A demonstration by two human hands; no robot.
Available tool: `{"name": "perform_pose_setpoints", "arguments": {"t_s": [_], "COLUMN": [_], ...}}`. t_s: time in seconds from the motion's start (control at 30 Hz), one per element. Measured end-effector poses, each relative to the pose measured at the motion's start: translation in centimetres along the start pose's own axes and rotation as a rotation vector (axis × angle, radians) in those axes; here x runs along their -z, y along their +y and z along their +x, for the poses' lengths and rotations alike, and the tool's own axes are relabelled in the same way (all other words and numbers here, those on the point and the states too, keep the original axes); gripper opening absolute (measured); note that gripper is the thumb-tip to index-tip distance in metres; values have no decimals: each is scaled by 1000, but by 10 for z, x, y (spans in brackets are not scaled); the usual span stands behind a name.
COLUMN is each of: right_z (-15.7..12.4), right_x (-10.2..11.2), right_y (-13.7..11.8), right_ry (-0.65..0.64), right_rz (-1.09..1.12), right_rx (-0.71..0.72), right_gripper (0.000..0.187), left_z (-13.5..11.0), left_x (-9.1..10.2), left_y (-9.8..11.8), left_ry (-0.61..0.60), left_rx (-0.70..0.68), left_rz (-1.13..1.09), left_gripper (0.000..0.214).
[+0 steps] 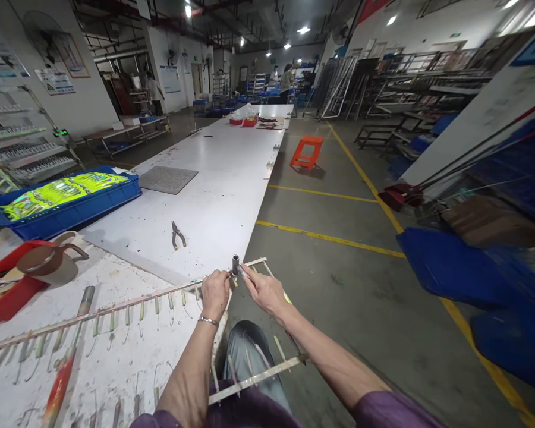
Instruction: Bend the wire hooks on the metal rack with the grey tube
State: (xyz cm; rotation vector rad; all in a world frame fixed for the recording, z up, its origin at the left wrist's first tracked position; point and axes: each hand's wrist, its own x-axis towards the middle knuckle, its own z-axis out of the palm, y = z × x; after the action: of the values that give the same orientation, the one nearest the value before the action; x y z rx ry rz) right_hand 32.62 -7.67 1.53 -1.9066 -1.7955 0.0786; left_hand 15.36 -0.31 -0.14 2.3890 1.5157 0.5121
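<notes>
A long thin wooden strip (116, 308) with several small hooks hanging from it lies across the white table and sticks out past its edge. My left hand (214, 292) is closed on the strip near that edge. My right hand (264, 291) pinches a small dark metal tube (236, 263) held upright against the strip. A second strip with hooks (256, 378) rests across my lap.
Pliers (177, 234) lie on the long white table (223, 178). A blue crate of yellow packets (66, 199), a red tray (13, 291) with a tape roll, and a red-handled tool (62, 374) sit at left. An orange stool (307, 152) stands on the floor.
</notes>
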Motion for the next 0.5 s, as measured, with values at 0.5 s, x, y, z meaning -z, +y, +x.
{"name": "perform_pose_setpoints", "arguments": {"t_s": [0.5], "right_z": [1], "right_x": [10], "right_y": [-5], "right_ry": [204], "right_rz": [68], "right_rx": [-26], "right_gripper": [52], "left_z": [-1], "left_x": [0], "left_y": [0], "left_ry": [0], "left_rx": [-5], "left_rz": [10], "left_gripper": [25]}}
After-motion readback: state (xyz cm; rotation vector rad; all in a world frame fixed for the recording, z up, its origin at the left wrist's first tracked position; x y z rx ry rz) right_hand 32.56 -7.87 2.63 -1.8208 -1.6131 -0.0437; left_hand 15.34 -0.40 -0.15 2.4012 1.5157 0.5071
